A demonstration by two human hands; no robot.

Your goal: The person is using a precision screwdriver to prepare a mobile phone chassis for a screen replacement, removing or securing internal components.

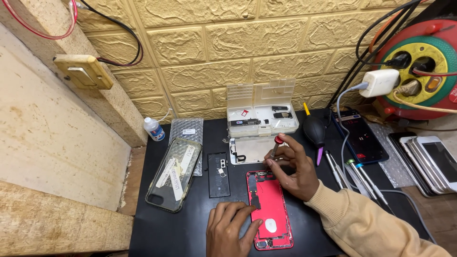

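An opened red phone body (270, 207) lies on the black mat (190, 228) in front of me. My left hand (230, 228) presses on its left edge, fingers spread over the frame. My right hand (294, 167) grips a small screwdriver with a red cap (276, 145), its tip down at the phone's top edge. A black battery (219, 175) rests just left of the phone. Behind it lies a metal plate with a flex cable (247, 151).
A clear parts box (261, 110) stands open at the back. A phone in a clear case (173, 172) and a small bottle (154, 129) sit left. Black air blower (314, 129), several screwdrivers (357, 173), a dark phone (359, 135), stacked phones (431, 162) and a cable reel (419, 66) are right.
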